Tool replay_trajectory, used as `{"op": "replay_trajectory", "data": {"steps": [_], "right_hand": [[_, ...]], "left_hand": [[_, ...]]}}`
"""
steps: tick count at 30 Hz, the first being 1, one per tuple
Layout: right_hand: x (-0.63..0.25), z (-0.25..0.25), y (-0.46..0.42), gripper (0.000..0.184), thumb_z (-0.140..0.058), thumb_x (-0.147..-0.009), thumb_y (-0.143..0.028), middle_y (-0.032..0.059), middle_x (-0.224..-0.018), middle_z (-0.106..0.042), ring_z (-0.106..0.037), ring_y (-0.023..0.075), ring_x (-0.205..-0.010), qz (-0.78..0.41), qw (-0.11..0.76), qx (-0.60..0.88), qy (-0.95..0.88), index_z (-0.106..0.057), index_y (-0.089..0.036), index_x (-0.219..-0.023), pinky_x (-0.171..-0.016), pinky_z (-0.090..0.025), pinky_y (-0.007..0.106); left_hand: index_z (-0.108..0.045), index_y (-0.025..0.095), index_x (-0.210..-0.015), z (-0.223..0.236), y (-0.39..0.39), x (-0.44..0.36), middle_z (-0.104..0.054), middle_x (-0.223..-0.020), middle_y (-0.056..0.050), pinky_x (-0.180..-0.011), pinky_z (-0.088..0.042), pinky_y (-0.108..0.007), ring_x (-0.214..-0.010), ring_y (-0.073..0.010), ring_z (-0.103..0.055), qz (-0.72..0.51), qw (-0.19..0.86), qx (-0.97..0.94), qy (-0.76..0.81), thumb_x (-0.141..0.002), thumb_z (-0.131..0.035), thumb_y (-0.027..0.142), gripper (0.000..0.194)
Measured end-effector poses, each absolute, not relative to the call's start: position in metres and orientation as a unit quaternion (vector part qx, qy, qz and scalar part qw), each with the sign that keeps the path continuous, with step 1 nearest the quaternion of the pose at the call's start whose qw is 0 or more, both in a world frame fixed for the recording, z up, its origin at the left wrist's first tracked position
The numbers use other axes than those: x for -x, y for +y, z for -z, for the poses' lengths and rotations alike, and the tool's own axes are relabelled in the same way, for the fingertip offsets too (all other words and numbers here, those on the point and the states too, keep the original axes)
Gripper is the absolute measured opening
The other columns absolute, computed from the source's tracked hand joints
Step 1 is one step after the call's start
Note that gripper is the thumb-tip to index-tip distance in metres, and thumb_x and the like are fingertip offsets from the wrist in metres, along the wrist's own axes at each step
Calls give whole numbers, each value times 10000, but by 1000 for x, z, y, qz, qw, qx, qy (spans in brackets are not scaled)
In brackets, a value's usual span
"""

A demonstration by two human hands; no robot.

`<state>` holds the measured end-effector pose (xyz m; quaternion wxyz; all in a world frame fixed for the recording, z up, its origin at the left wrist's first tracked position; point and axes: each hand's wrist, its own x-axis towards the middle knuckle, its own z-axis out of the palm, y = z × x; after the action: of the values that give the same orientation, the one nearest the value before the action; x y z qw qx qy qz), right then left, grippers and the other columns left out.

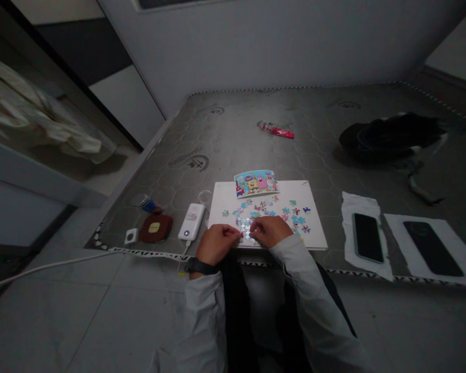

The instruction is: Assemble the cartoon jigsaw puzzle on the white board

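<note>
My left hand [218, 241], with a dark band on the wrist, has its thumb and forefinger pinched at the left edge of a joined patch of jigsaw puzzle [245, 225]. A small reddish puzzle piece [241, 235] shows at those fingertips. From the other side my right hand [272, 230] bends over the patch, its fingers closed on a piece that they mostly hide. Loose puzzle pieces [286, 211] lie scattered beyond and to the right. All this rests on a white board [314, 228]. A colourful cartoon picture card [256, 183] lies at the board's far edge.
Left of the board are a white power bank [191, 221] with a cable, a brown case [156, 228] and a white cube [131, 236]. To the right lie a phone [367, 238] and a dark phone-like slab [433, 247]. A red wrapper [277, 130] and black bag-like bundle [392, 137] lie farther back.
</note>
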<state>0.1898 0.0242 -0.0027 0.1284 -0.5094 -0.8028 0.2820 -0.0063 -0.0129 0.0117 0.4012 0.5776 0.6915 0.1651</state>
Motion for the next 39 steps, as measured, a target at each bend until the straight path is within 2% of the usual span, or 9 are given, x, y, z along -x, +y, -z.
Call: {"op": "replay_trajectory", "data": {"steps": [8, 16, 22, 30, 36, 39], "right_hand": [[-190, 2, 24, 62, -726, -769, -268, -26, -730, -683, -597, 134, -705, -282, 123, 511, -803, -718, -239, -823, -643, -352, 249], [-189, 4, 25, 61, -720, -771, -273, -24, -733, -686, -600, 142, -708, -277, 116, 514, -804, -721, -244, -826, -642, -350, 254], [-189, 4, 25, 69, -720, -767, -272, -25, -733, -688, -600, 141, -709, -276, 115, 513, -805, -717, -243, -830, -644, -354, 255], [-189, 2, 24, 53, -711, -767, -247, -30, -701, -674, -593, 131, -676, -288, 125, 511, -800, -709, -227, -816, -630, -346, 251], [-189, -2, 23, 46, -705, -770, -243, -33, -698, -670, -590, 127, -672, -294, 120, 513, -797, -710, -228, -813, -630, -347, 248], [-194, -4, 24, 55, -705, -772, -269, -31, -700, -673, -593, 129, -672, -282, 124, 529, -791, -713, -233, -813, -633, -349, 250]], "left_hand": [[-772, 198, -890, -15, -13, 6, -762, -900, -44, -821, -479, -275, -878, -201, -673, -193, 381, -599, 678, -789, -605, 393, 276], [-778, 208, -907, -10, -12, 8, -763, -914, -42, -850, -480, -276, -895, -200, -676, -196, 400, -597, 667, -806, -592, 400, 285], [-767, 213, -969, -16, -14, 9, -756, -993, -43, -909, -459, -290, -979, -207, -660, -201, 375, -595, 682, -850, -531, 381, 312], [-767, 194, -863, -27, -17, 5, -758, -856, -37, -769, -459, -280, -831, -200, -680, -174, 375, -568, 712, -814, -587, 390, 271], [-769, 198, -847, -23, -17, 4, -759, -830, -36, -719, -449, -272, -803, -195, -682, -165, 389, -563, 710, -776, -646, 393, 241], [-769, 204, -853, -25, -16, 10, -756, -846, -35, -718, -442, -277, -814, -195, -675, -167, 365, -557, 727, -785, -644, 400, 242]]}}
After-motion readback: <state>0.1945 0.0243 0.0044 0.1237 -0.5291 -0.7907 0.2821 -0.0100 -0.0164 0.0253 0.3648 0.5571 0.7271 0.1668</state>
